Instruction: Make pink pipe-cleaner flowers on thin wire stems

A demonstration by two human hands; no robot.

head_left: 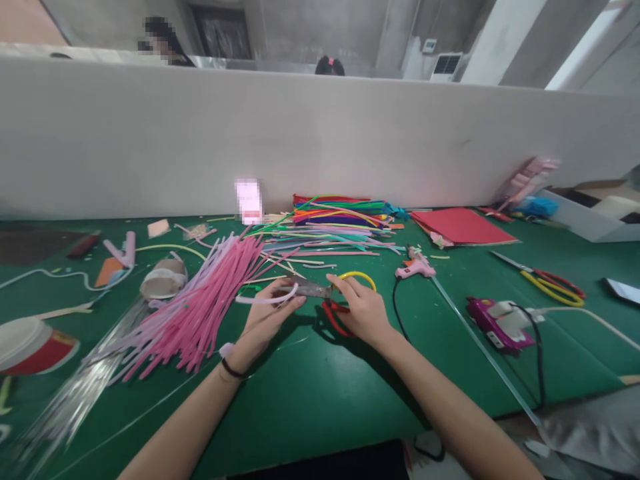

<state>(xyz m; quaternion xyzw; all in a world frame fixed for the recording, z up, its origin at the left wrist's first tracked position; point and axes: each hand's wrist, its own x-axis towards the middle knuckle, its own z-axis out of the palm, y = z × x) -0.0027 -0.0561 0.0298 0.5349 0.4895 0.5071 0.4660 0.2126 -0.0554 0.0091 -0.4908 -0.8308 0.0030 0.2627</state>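
Note:
Between the fingers of my left hand (pixel 270 317) is a curved pale lilac pipe cleaner (pixel 260 300). My right hand (pixel 363 307) grips a pair of scissors (pixel 315 289) with one yellow and one red handle loop. Their blades reach left to the pipe cleaner's end, just above my left fingertips; whether they touch it I cannot tell. Left of my left hand lies a big bundle of pink and lilac pipe cleaners (pixel 205 303). Behind both hands, a pile of pipe cleaners in many colours (pixel 340 217) rests against the partition.
A pink glue gun (pixel 416 267) with a long clear glue stick lies to the right, near a purple power strip (pixel 500 325) and second scissors (pixel 550 280). Red sheets (pixel 463 227) lie behind. At left are a paper cup (pixel 35 347) and a tape roll (pixel 164 279). A white partition (pixel 320 140) bounds the back.

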